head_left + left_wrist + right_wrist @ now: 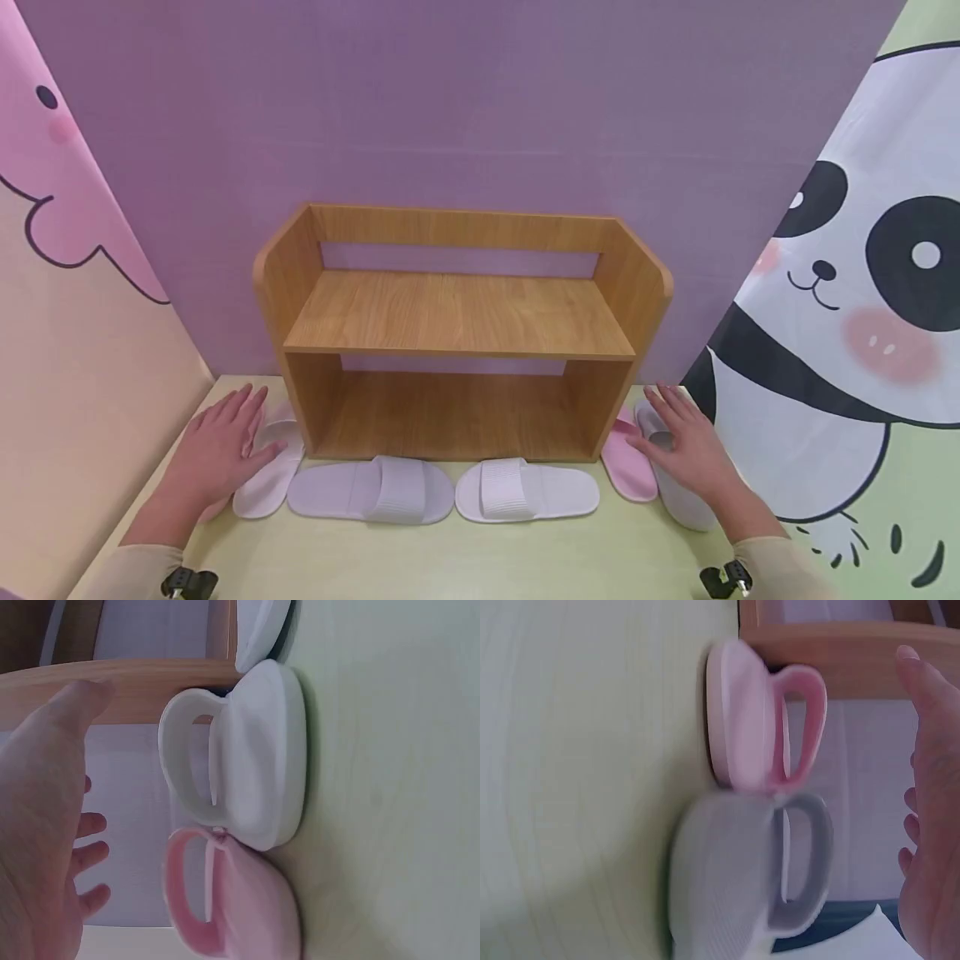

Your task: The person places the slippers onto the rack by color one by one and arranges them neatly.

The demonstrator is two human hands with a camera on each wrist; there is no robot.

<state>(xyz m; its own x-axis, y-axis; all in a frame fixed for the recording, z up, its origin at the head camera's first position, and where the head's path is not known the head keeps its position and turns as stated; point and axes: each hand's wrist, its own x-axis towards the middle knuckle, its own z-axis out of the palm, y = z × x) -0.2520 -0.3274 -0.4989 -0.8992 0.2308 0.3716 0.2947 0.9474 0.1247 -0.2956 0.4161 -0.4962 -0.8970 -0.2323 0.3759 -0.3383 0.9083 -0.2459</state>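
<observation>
My left hand [221, 450] hovers with spread fingers over a pink slipper [251, 904] and a white slipper [259, 757] left of the wooden shelf; it holds nothing. On the other side my right hand [686, 442], fingers also extended, is above a pink slipper [744, 716] and a grey slipper [724, 874]. In the head view the left pink slipper is mostly hidden by the hand. Two more slippers lie sideways before the shelf: a pale lilac one [330, 490] and a white one [562, 490].
A two-tier wooden shelf [457, 312] stands against a purple backdrop [480, 100], with nothing on its boards. The pale tabletop [450, 562] extends in front. A pink cartoon panel [67, 167] borders the left and a panda panel [817, 358] the right.
</observation>
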